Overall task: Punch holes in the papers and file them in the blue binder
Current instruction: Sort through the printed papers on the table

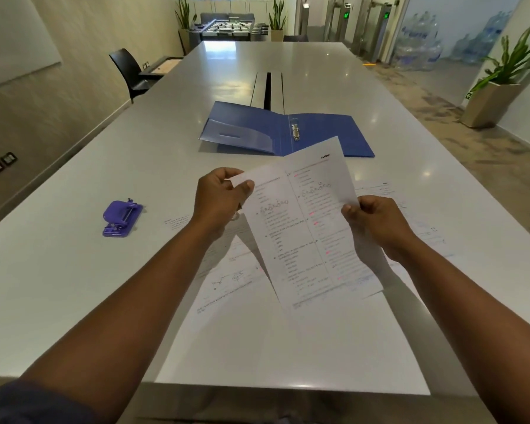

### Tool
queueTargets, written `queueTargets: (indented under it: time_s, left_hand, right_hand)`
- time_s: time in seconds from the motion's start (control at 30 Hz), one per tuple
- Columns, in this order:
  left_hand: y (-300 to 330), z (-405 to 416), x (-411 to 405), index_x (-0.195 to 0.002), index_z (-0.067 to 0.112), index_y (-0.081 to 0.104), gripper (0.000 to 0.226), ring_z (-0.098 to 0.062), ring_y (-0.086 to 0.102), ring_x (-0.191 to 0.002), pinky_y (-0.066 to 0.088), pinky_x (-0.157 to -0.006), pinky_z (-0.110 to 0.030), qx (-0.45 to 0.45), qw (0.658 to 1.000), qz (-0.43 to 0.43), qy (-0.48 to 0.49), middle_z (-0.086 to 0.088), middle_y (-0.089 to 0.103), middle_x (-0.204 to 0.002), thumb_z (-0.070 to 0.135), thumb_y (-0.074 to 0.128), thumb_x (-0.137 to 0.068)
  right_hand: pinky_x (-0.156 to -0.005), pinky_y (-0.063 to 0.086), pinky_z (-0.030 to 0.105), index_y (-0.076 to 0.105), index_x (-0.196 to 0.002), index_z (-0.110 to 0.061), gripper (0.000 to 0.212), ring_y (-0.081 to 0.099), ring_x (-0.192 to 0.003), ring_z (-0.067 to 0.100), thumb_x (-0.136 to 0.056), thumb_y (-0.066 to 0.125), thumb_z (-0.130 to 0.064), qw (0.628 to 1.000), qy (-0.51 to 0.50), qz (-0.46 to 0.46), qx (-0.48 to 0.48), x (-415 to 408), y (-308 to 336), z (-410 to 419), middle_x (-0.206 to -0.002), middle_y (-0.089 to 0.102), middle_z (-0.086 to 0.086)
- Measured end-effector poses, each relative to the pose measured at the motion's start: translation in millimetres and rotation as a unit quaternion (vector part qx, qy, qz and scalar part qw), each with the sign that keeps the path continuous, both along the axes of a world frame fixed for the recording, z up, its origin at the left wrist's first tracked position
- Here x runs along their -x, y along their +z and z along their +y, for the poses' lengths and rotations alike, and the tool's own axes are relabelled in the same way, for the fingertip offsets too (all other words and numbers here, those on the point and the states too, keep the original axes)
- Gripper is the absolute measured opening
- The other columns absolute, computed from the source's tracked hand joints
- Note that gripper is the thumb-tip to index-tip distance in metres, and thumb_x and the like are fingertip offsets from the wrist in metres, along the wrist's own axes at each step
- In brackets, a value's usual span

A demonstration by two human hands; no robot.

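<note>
White conference table (74,286): both hands, left hand (219,198) and right hand (377,226), pinch one unpunched printed white paper sheet (303,228); open blue ring binder (283,130) empty, purple hole punch (121,218) untouched.

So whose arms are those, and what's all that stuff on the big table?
There is no machine here. A person wears a camera on their head, so this one picture shows what they see looking down at their own arms. The left hand and the right hand each pinch a side of a printed sheet, held up above the table. More papers lie flat underneath. A purple hole punch sits to the left. Farther away lies the blue binder, open, with its metal rings showing. The job is to punch holes in the papers and file them there.
</note>
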State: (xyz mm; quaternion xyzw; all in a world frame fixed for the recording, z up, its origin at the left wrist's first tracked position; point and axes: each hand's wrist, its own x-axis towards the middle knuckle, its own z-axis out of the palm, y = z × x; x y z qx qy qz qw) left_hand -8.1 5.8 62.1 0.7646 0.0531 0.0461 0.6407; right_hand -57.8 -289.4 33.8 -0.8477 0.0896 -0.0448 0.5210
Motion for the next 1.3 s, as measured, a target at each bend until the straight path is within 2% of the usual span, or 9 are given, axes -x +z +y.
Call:
queueTargets:
  time_s: [0.23, 0.37, 0.5, 0.7, 0.83, 1.0, 1.1, 1.17, 1.3]
  left_hand:
    - [-23.5, 9.9, -0.2, -0.104, 0.011, 0.068, 0.010, -0.021, 0.075, -0.080, 0.064, -0.073, -0.031, 0.043, 0.996, 0.072, 0.028, -0.014, 0.077, -0.099, 0.010, 0.070, -0.094]
    - [-40.5, 23.0, -1.7, -0.119, 0.012, 0.066, 0.029, -0.019, 0.067, -0.102, 0.051, -0.072, -0.020, -0.159, 0.986, 0.045, 0.013, -0.002, 0.068, -0.120, 0.018, 0.073, -0.092]
    - [-52.0, 30.9, -7.0, -0.141, 0.011, 0.052, 0.070, -0.027, 0.057, -0.124, 0.053, -0.096, -0.036, -0.312, 0.946, 0.085, -0.011, -0.010, 0.051, -0.143, 0.037, 0.081, -0.083]
    - [-55.8, 31.9, -13.8, -0.149, 0.013, 0.037, 0.103, -0.032, 0.042, -0.130, 0.047, -0.095, -0.041, -0.494, 0.855, 0.149, -0.053, -0.013, 0.044, -0.142, 0.070, 0.075, -0.071]
    - [-57.8, 37.4, -24.6, -0.151, 0.015, 0.035, 0.112, -0.032, 0.040, -0.128, 0.046, -0.096, -0.041, -0.527, 0.829, 0.160, -0.092, -0.015, 0.036, -0.142, 0.079, 0.072, -0.066]
    - [-55.9, 44.6, -36.1, -0.142, 0.014, 0.047, 0.099, -0.029, 0.045, -0.119, 0.048, -0.094, -0.038, -0.549, 0.812, 0.163, -0.115, -0.015, 0.038, -0.136, 0.080, 0.067, -0.071]
    - [-64.2, 51.1, -49.7, -0.124, 0.013, 0.062, 0.064, -0.028, 0.059, -0.110, 0.054, -0.092, -0.038, -0.498, 0.852, 0.138, -0.086, -0.014, 0.052, -0.132, 0.064, 0.064, -0.086]
    - [-66.9, 55.7, -58.7, -0.100, 0.014, 0.067, 0.042, -0.024, 0.067, -0.094, 0.055, -0.074, -0.032, -0.450, 0.883, 0.120, -0.058, -0.013, 0.062, -0.121, 0.053, 0.072, -0.085]
    - [-58.5, 61.3, -72.1, -0.117, 0.014, 0.061, 0.063, -0.024, 0.064, -0.097, 0.055, -0.076, -0.033, -0.498, 0.856, 0.113, -0.080, -0.007, 0.060, -0.117, 0.056, 0.082, -0.074]
  right_hand:
    - [-0.086, 0.059, 0.056, 0.077, -0.094, -0.013, 0.027, 0.071, -0.094, 0.043, -0.098, 0.067, -0.038, 0.999, -0.034, -0.001, -0.020, -3.1, 3.6, 7.2, -0.096, 0.078, 0.009]
    - [-0.077, 0.059, 0.047, 0.075, -0.091, -0.009, 0.028, 0.070, -0.083, 0.036, -0.099, 0.065, -0.035, 0.999, -0.037, 0.005, 0.013, -7.3, -4.6, 10.1, -0.093, 0.076, 0.007]
    - [-0.070, 0.058, 0.045, 0.073, -0.086, -0.007, 0.030, 0.065, -0.071, 0.028, -0.098, 0.066, -0.034, 0.997, -0.039, 0.014, 0.058, -12.6, -13.6, 16.7, -0.089, 0.075, 0.008]
    - [-0.074, 0.062, 0.049, 0.072, -0.090, -0.009, 0.027, 0.071, -0.075, 0.029, -0.099, 0.064, -0.033, 0.998, -0.041, 0.022, 0.046, -19.7, -22.3, 26.2, -0.089, 0.075, 0.003]
    - [-0.078, 0.061, 0.048, 0.072, -0.094, -0.012, 0.020, 0.069, -0.078, 0.023, -0.101, 0.062, -0.029, 0.998, -0.035, 0.026, 0.046, -27.1, -25.5, 32.6, -0.093, 0.073, 0.000]
    - [-0.078, 0.062, 0.048, 0.072, -0.095, -0.011, 0.021, 0.069, -0.078, 0.023, -0.101, 0.062, -0.028, 0.998, -0.024, 0.030, 0.055, -39.1, -27.4, 41.8, -0.093, 0.073, 0.000]
    - [-0.079, 0.063, 0.048, 0.071, -0.094, -0.014, 0.020, 0.070, -0.078, 0.023, -0.101, 0.062, -0.029, 0.998, -0.017, 0.032, 0.060, -47.0, -28.8, 47.8, -0.092, 0.073, -0.002]
    - [-0.078, 0.064, 0.049, 0.071, -0.092, -0.017, 0.018, 0.071, -0.078, 0.025, -0.100, 0.062, -0.031, 0.997, -0.017, 0.039, 0.060, -51.4, -31.0, 50.0, -0.090, 0.074, -0.003]
    - [-0.068, 0.062, 0.051, 0.070, -0.085, -0.011, 0.027, 0.072, -0.074, 0.033, -0.099, 0.061, -0.033, 0.995, -0.007, 0.052, 0.084, -52.8, -38.9, 53.7, -0.084, 0.076, 0.006]
